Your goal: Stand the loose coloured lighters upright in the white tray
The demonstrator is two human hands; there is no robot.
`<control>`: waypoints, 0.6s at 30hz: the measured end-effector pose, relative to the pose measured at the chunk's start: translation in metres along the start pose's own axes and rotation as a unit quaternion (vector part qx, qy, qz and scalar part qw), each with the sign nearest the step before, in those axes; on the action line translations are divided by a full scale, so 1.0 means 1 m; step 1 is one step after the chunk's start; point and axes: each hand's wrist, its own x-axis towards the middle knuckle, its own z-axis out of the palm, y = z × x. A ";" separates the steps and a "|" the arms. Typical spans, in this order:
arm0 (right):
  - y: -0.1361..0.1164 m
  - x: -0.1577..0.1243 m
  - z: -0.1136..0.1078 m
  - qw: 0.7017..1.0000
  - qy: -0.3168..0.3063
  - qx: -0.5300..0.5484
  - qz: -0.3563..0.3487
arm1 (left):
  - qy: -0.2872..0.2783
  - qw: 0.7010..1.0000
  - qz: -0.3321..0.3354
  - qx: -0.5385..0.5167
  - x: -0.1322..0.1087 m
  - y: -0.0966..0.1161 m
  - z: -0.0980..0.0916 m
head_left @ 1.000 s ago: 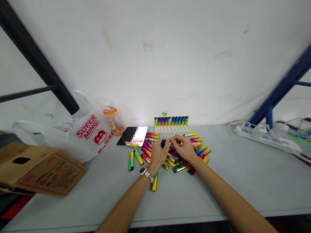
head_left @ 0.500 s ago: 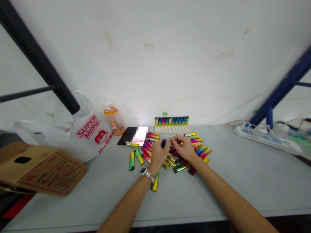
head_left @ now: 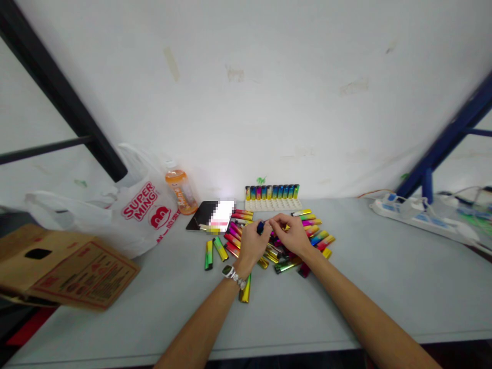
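Over a pile of shiny multicoloured lighters (head_left: 286, 266), my left hand (head_left: 252, 243) is closed around a dark blue lighter (head_left: 261, 227), most of it hidden by the fingers. My right hand (head_left: 294, 236) meets it from the right, thumb and fingertips pinched together close to the lighter. Whatever lies between those fingertips is too small to make out. Behind the hands, a white rack with rows of holes (head_left: 273, 205) holds one row of upright lighters (head_left: 274, 192) along its far side.
Two green-yellow lighters (head_left: 208, 255) lie left of the pile. A dark tablet-like item (head_left: 198, 215), an orange drink bottle (head_left: 180, 190), a white plastic bag (head_left: 130, 225) and a cardboard box (head_left: 84, 277) stand on the left. A power strip (head_left: 418, 218) lies at right.
Both hands keep nearly the same place and pose. The blue lighter has shifted very slightly in the left hand.
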 end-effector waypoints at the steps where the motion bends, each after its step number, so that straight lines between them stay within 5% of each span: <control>1: -0.001 0.000 0.000 1.000 -0.001 0.003 -0.004 | -0.003 1.000 -0.003 -0.008 0.000 0.000 0.000; 8: -0.013 -0.002 -0.005 0.994 -0.057 0.064 -0.073 | -0.020 0.994 0.013 -0.104 -0.004 0.006 -0.006; 18: -0.039 -0.006 0.001 0.988 -0.117 0.079 -0.060 | 0.022 0.993 -0.024 -0.114 -0.005 0.001 -0.010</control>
